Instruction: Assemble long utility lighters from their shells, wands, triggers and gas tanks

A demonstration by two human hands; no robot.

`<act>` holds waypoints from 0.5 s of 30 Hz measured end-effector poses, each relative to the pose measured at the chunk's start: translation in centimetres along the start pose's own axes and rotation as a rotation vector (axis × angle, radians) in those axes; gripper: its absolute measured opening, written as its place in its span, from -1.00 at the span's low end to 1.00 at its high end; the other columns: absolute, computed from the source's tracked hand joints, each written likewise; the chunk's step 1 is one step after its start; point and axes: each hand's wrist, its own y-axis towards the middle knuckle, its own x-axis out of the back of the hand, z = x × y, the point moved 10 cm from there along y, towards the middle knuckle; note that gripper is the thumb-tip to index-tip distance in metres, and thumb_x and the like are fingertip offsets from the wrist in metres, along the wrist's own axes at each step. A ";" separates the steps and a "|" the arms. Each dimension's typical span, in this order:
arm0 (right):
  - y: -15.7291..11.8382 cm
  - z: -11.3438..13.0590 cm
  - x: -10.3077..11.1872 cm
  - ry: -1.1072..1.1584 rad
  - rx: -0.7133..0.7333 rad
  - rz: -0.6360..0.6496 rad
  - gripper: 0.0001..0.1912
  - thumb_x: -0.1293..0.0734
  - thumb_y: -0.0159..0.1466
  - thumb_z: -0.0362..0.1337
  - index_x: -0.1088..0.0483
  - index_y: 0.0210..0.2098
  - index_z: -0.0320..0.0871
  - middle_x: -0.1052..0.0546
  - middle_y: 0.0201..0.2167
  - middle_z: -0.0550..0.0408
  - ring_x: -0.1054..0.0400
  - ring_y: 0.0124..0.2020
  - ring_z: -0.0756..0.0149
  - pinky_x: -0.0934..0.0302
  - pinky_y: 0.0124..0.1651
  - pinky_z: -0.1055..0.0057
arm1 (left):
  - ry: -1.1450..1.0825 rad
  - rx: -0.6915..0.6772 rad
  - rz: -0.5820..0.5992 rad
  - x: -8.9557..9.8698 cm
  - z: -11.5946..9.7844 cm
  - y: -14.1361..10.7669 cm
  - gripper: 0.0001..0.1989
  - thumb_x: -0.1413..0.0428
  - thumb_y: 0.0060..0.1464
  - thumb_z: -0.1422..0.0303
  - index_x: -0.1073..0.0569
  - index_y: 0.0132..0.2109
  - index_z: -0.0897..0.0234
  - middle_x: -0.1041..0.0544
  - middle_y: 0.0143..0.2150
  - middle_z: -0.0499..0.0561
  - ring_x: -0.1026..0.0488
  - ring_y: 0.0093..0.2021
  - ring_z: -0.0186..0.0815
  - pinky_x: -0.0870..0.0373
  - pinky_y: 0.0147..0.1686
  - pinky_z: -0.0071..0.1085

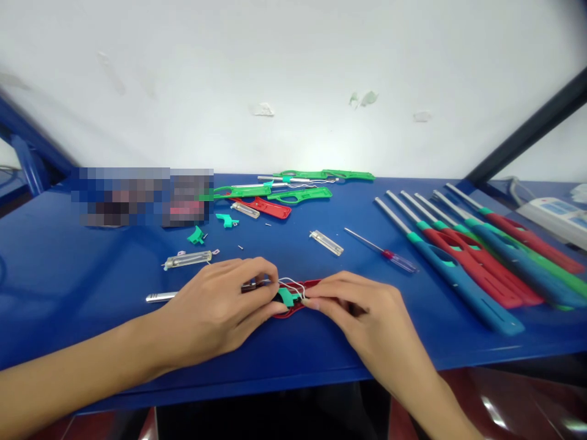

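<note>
Near the table's front edge lies a half-assembled stick lighter: a red casing half (314, 285), a green trigger (288, 297), white wires (293, 282) and a metal tube (160, 297) sticking out to the left. My left hand (217, 302) covers the middle of the lighter, its thumb and fingers closed at the trigger and a dark part beside it. At the right end, thumb and index finger of my right hand (367, 308) pinch the white wires close to the trigger. My fingers hide much of the casing.
Several finished stick lighters (463, 269) lie at the right, beside a screwdriver (389, 253) and a clear fuel tank (326, 242). Another tank (188, 260), loose green triggers (197, 236) and green casing halves (300, 195) lie farther left and back. A power strip (557, 211) sits far right.
</note>
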 end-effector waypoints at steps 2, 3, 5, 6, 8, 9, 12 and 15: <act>0.0 0.0 0.0 -0.007 -0.013 0.000 -0.83 -0.47 0.39 -0.36 -0.68 -0.27 0.04 -0.73 -0.24 0.22 -0.63 -0.25 0.31 -0.45 -0.13 0.47 | -0.012 0.007 0.014 -0.2 0.2 -0.1 -0.78 -0.04 0.50 0.34 -0.58 -0.07 0.26 -0.57 -0.05 0.05 -0.58 -0.26 -0.29 -0.48 -0.26 -0.31; 0.0 -0.1 0.0 -0.011 -0.021 -0.005 -0.85 -0.48 0.38 -0.35 -0.67 -0.28 0.04 -0.72 -0.26 0.22 -0.62 -0.27 0.31 -0.44 -0.15 0.48 | -0.028 0.015 0.022 -0.2 0.3 -0.1 -0.78 -0.04 0.51 0.33 -0.57 -0.07 0.25 -0.57 -0.06 0.04 -0.58 -0.26 -0.30 -0.48 -0.27 -0.32; 0.0 -0.1 0.1 -0.015 -0.034 -0.012 -0.88 -0.50 0.37 -0.33 -0.66 -0.29 0.03 -0.72 -0.29 0.24 -0.60 -0.32 0.34 -0.42 -0.20 0.50 | -0.062 0.037 0.040 -0.5 0.6 -0.2 -0.76 -0.04 0.51 0.27 -0.56 -0.07 0.25 -0.57 -0.05 0.04 -0.58 -0.24 -0.30 -0.50 -0.24 -0.33; 0.0 -0.1 0.1 -0.016 -0.038 -0.013 -0.89 -0.50 0.36 -0.32 -0.66 -0.29 0.04 -0.71 -0.30 0.26 -0.59 -0.34 0.36 -0.41 -0.22 0.51 | -0.076 0.049 0.045 -0.5 0.7 -0.2 -0.74 -0.05 0.51 0.22 -0.56 -0.07 0.25 -0.57 -0.05 0.04 -0.58 -0.23 -0.30 -0.51 -0.21 -0.33; 0.1 -0.2 0.1 -0.023 -0.044 -0.006 -0.89 -0.51 0.36 -0.31 -0.66 -0.28 0.06 -0.71 -0.31 0.29 -0.57 -0.35 0.38 -0.39 -0.23 0.52 | -0.097 0.077 0.054 -0.7 0.9 -0.3 -0.70 -0.04 0.50 0.16 -0.55 -0.07 0.25 -0.57 -0.05 0.05 -0.58 -0.22 -0.30 -0.54 -0.18 -0.34; 0.1 -0.3 0.1 -0.027 -0.045 -0.005 -0.88 -0.51 0.36 -0.32 -0.66 -0.27 0.07 -0.72 -0.30 0.30 -0.58 -0.34 0.38 -0.39 -0.22 0.51 | -0.103 0.091 0.058 -0.8 1.0 -0.3 -0.69 -0.03 0.51 0.15 -0.56 -0.08 0.25 -0.57 -0.06 0.04 -0.57 -0.22 -0.31 -0.55 -0.18 -0.35; 0.2 -0.4 0.1 -0.031 -0.044 -0.009 -0.87 -0.51 0.37 -0.32 -0.66 -0.26 0.08 -0.73 -0.27 0.32 -0.60 -0.28 0.36 -0.38 -0.16 0.49 | -0.106 0.116 0.071 -1.1 1.1 -0.4 -0.72 -0.04 0.51 0.19 -0.56 -0.08 0.24 -0.58 -0.05 0.04 -0.57 -0.21 -0.31 -0.54 -0.17 -0.35; 0.1 -0.6 -0.1 -0.014 -0.052 0.005 -0.87 -0.50 0.38 -0.31 -0.65 -0.26 0.09 -0.72 -0.27 0.34 -0.59 -0.28 0.38 -0.37 -0.17 0.49 | -0.108 0.107 0.047 -0.9 0.9 -0.3 -0.77 -0.08 0.49 0.22 -0.56 -0.09 0.23 -0.57 -0.05 0.03 -0.57 -0.22 -0.30 -0.52 -0.18 -0.33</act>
